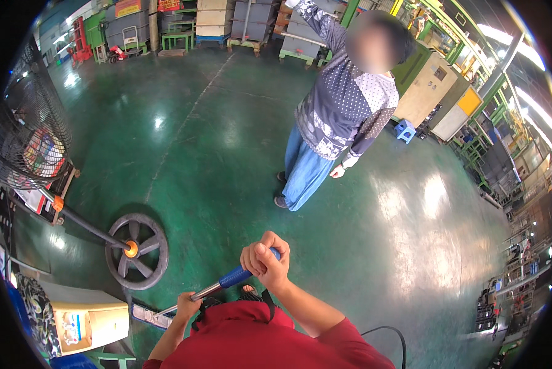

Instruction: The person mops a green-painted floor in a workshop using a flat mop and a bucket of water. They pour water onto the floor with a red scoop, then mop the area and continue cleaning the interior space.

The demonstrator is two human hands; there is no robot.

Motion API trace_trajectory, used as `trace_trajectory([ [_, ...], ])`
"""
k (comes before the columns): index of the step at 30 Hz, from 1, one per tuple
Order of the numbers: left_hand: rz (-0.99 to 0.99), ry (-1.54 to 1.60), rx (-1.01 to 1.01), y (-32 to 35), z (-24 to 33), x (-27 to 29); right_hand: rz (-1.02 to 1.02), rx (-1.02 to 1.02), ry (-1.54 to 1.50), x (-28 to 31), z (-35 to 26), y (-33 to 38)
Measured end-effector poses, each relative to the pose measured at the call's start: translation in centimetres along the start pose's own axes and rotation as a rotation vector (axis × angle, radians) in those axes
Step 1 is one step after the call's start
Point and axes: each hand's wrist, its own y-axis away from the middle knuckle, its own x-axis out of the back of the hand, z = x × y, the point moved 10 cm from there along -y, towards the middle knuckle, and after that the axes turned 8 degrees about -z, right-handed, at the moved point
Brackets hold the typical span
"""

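A long-handled floor mop (pixel 208 291) slants across in front of my red top, with a silver pole and a blue grip. My right hand (pixel 265 261) is wrapped round the upper end of the blue grip. Lower on the metal pole, my left hand (pixel 188 304) is closed round it. The flat, pale mop head (pixel 151 316) rests on the floor to my left, beside a cardboard box, and is partly hidden by my left arm.
A person (pixel 343 104) stands ahead with one arm raised. To the left is a pedestal fan (pixel 30 135) on a round base (pixel 137 251). A cardboard box (pixel 107 326) lies near left. A blue stool (pixel 405 131) stands by cabinets; carts line the back; a black cable (pixel 399 335) trails right.
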Motion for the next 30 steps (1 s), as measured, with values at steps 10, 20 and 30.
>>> trace_trajectory([
  [10,0.099,-0.022,-0.047,-0.4,-0.8,1.4,-0.05,-0.039,0.001,-0.5,1.6,-1.3],
  [20,0.316,-0.009,0.075,1.3,1.2,0.4,-0.122,-0.075,-0.002,0.9,-0.2,-0.1],
  [30,0.027,-0.283,0.346,2.7,-5.9,-5.1,-0.027,-0.059,0.25,2.7,-2.6,2.5],
])
